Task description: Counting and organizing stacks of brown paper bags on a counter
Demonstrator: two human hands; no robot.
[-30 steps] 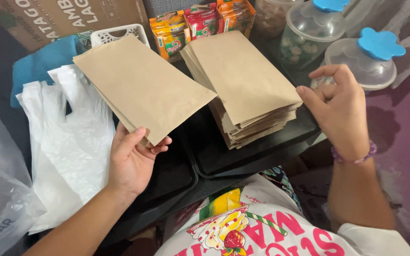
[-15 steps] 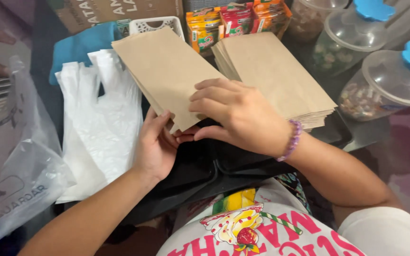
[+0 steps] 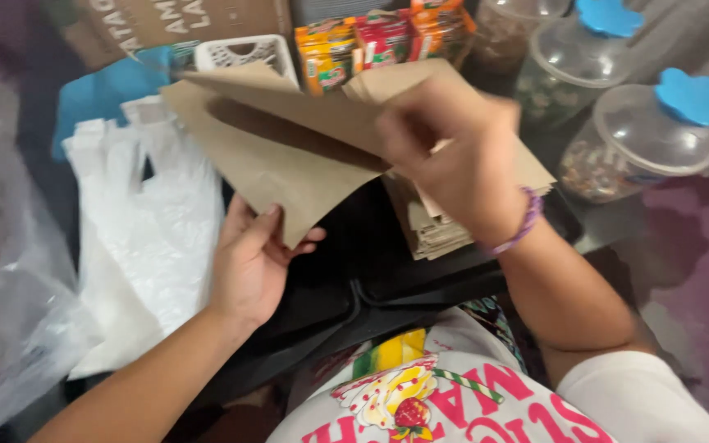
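Note:
My left hand grips the near corner of a small bundle of brown paper bags held above the dark table. My right hand, blurred by motion, pinches the top paper bag and lifts its edge away from the bundle, leaving a gap. Behind my right hand lies a thick stack of brown paper bags, partly hidden.
White plastic bags lie left of the bundle, with a clear plastic bag at the far left. Behind stand colourful snack packets, a white basket, a cardboard box and clear jars with blue lids.
My right hand came from the jars to the bundle in my left hand and has lifted the top bag's edge upward. The view has shifted slightly.

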